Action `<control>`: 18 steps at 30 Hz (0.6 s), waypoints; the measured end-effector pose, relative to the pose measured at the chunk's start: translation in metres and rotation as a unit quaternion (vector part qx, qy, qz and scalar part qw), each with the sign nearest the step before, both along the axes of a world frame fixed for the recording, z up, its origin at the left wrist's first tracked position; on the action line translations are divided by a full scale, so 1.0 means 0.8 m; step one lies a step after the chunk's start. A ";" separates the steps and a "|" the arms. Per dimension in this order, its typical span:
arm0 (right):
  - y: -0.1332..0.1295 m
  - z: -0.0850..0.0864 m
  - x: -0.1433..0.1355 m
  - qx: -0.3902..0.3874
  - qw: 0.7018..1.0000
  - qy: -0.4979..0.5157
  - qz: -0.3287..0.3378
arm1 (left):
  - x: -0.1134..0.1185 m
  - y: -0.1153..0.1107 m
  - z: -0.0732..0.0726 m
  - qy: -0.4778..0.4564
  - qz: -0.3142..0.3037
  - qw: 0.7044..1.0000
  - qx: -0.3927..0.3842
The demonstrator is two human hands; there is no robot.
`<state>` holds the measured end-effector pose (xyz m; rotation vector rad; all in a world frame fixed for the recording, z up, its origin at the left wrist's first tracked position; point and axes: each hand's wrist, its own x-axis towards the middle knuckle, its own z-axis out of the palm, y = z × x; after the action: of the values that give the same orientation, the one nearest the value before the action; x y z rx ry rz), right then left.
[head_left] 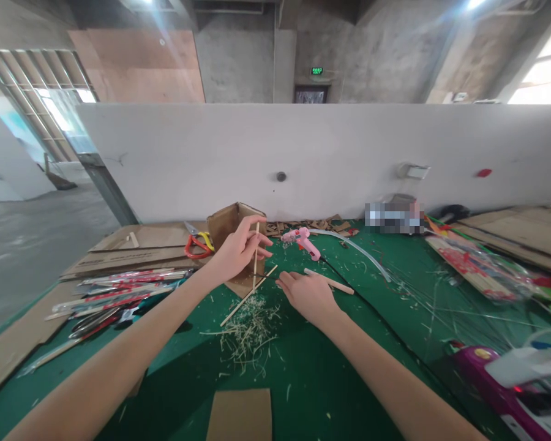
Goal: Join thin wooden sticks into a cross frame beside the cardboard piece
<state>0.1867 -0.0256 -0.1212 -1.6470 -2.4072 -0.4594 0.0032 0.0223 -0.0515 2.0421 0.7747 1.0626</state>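
Note:
My left hand (239, 250) pinches a thin bamboo stick (256, 263), held nearly upright above the table. Another thin stick (245, 299) lies slanted below it, over a pile of fine wood shavings (252, 331). My right hand (307, 297) is closed, its fingertips near the stick's lower part. A thin dark strip (267, 277) juts from those fingertips toward the stick; its kind is unclear. Just beyond the right hand lies a pale wooden rod (333, 282). Behind the left hand stands an open cardboard box (220, 228).
A pink glue gun (303, 240) lies beyond my hands, its black cord running right. Orange-handled scissors (197, 245) and packaged sticks (123, 294) are at left. A purple power strip (496, 380) sits front right. A cardboard square (240, 416) lies nearest me; a white partition (202, 159) closes the back.

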 end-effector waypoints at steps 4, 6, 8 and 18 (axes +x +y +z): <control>0.000 -0.006 0.001 -0.021 1.000 -0.010 0.019 | 0.000 -0.001 0.001 0.008 0.007 1.000 0.007; -0.001 -0.007 0.002 -0.033 0.999 -0.019 0.035 | 0.001 -0.001 0.001 0.008 0.008 1.000 0.007; -0.002 -0.008 0.002 -0.031 0.999 -0.018 0.036 | 0.001 -0.002 0.000 0.004 0.007 1.000 0.005; -0.001 -0.015 0.003 -0.017 1.000 0.001 0.020 | -0.001 -0.001 0.002 0.020 0.007 1.000 0.016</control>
<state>0.1891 -0.0267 -0.1331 -1.6088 -2.4541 -0.4129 0.0025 0.0217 -0.0499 2.0938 0.7975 1.0522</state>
